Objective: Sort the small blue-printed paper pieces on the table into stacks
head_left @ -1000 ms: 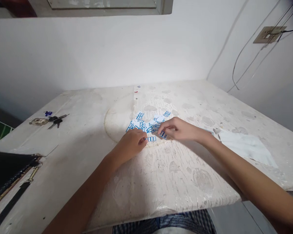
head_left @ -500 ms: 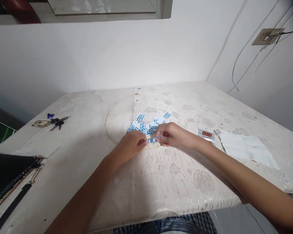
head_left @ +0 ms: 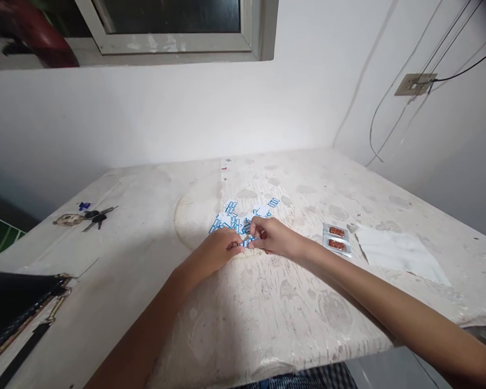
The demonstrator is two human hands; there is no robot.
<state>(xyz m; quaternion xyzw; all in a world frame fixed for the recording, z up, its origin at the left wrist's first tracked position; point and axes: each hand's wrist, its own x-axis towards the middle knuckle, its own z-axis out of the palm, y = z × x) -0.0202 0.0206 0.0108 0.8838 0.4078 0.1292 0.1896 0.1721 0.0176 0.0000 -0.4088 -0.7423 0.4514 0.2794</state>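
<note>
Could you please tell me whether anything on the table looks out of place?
Possibly: a tiny blue-marked scrap and a red bit lie near the wall, apart from the heaped blue-marked pieces. A curved yellowish mark, perhaps a stain, shows on the table.

The left hand [head_left: 218,247] and right hand [head_left: 272,236] hide both ends of the blue-printed strip [head_left: 246,243] they pinch and part of the pile of paper pieces [head_left: 230,221], whose markings I find too small to read. Near the far edge of the tabletop [head_left: 267,313], I cannot identify a red speck [head_left: 224,168]; toward its left edge, a black bag [head_left: 20,300] runs out of my view.
</note>
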